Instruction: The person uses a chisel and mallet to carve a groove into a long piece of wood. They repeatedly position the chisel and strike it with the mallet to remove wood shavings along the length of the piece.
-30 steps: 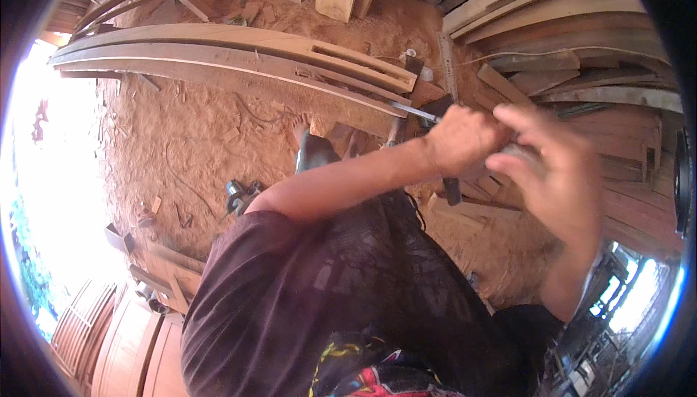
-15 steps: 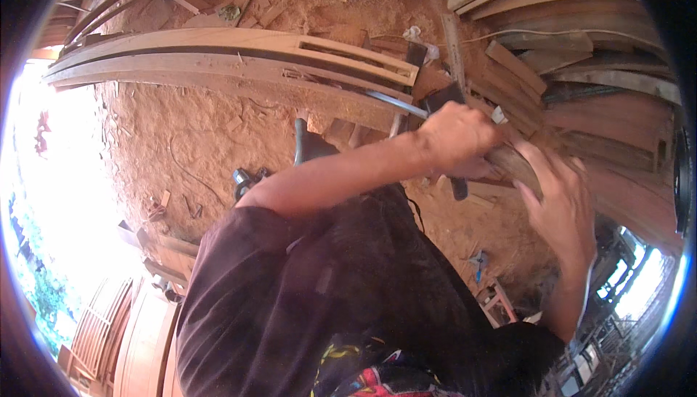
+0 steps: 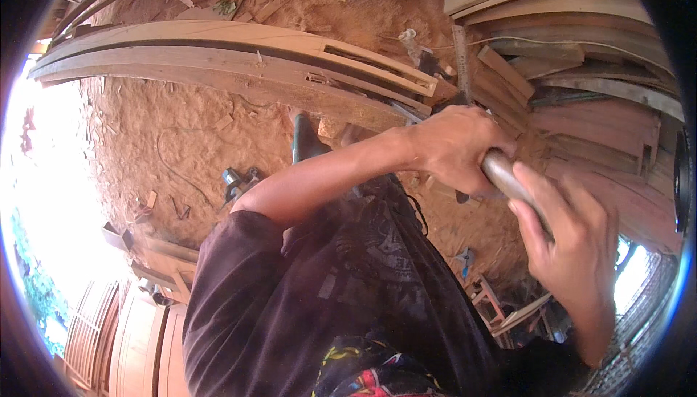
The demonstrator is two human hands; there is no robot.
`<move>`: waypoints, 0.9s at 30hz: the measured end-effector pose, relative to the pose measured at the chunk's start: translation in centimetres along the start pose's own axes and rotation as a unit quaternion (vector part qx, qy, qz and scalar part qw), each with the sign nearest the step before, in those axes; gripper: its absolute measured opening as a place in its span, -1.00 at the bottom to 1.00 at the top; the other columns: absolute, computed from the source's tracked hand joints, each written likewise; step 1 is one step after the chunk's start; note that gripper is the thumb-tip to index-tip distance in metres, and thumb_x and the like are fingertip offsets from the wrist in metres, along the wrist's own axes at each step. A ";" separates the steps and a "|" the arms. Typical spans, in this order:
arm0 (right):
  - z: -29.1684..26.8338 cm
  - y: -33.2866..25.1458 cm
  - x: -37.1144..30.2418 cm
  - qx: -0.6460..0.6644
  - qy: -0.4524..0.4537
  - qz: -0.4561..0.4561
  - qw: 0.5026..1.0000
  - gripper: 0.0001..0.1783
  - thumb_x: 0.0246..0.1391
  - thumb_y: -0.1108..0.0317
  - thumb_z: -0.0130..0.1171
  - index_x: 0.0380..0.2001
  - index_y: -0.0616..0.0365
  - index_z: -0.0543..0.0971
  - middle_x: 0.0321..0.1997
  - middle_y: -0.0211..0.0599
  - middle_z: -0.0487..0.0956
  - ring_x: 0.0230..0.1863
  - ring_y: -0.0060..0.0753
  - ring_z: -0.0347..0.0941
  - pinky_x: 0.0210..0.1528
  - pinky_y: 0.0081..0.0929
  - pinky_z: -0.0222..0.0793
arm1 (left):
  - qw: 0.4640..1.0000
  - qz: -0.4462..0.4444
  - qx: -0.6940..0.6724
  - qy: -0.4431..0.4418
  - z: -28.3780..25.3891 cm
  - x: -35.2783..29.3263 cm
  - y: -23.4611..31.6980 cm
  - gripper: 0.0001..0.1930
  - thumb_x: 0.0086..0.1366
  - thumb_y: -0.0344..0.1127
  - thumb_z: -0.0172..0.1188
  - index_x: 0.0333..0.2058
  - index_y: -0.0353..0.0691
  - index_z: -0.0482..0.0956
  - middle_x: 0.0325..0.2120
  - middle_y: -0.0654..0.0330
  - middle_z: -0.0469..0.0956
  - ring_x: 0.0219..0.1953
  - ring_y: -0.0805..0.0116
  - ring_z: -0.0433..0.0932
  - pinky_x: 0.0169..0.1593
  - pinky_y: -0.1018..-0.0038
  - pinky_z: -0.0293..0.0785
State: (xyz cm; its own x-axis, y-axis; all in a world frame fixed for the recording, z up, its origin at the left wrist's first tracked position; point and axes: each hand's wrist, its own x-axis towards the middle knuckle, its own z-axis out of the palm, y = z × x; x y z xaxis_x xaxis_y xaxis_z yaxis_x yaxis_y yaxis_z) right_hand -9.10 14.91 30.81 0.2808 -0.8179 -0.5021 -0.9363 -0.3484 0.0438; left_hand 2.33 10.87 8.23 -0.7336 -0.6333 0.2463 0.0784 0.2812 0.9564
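Observation:
My left hand is closed in a fist around what looks like a long chisel. Its metal shank shows to the left of the fist, slanting to the end of a reddish-brown beam. From the fist's right side comes a rounded wooden handle, which appears to belong to the same tool. My right hand wraps its thumb and fingers around that handle. The join is hidden inside my left fist. Behind the beam lies a paler beam with a long slot near its right end.
Several boards are stacked at the far right, with a thin cable across them. A power tool rests on the sawdust-covered ground at left. Blue-handled pliers lie at lower right. Wooden panels stand at lower left.
The beams appear farther left and up as the view shifts. My right hand is lower and farther right, and more of the wooden handle shows. Less of the metal shank is visible.

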 end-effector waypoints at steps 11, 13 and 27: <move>18.7 11.6 2.0 0.400 0.064 0.118 0.906 -0.58 0.13 0.23 0.54 -0.01 0.24 0.76 -0.01 -0.15 0.78 0.01 -0.36 0.68 0.17 -0.37 0.49 | 0.813 -0.189 0.455 0.311 -13.0 -17.0 -8.4 -0.60 0.41 -0.13 0.34 0.14 -0.12 0.60 0.13 0.13 0.62 0.19 0.08 0.58 0.29 0.12 0.29; 16.8 11.0 2.3 0.379 0.065 0.086 0.919 -0.57 0.12 0.24 0.54 0.00 0.24 0.76 0.00 -0.13 0.78 0.02 -0.34 0.68 0.16 -0.37 0.50 | 0.799 -0.197 0.476 0.310 -12.4 -17.5 -8.8 -0.59 0.41 -0.13 0.33 0.16 -0.10 0.59 0.17 0.15 0.59 0.22 0.10 0.57 0.30 0.13 0.28; 1.9 5.9 -0.5 0.066 0.037 0.141 0.987 -0.66 0.22 0.14 0.43 -0.03 0.08 0.78 -0.04 -0.09 0.78 0.05 -0.01 0.64 0.22 -0.20 0.40 | 0.798 -0.185 0.496 0.288 -12.6 -17.3 -9.1 -0.61 0.46 -0.15 0.27 0.20 -0.07 0.57 0.18 0.19 0.58 0.23 0.14 0.56 0.23 0.16 0.33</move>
State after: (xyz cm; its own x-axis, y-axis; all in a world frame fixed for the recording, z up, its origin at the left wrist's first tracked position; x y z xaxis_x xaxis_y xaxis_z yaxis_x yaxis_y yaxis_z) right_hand -15.12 14.11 29.71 0.0142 -0.9064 -0.4221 -0.9974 -0.0427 0.0580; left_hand 22.75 10.17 -2.78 -0.1275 -0.9514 0.2802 -0.8546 0.2488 0.4558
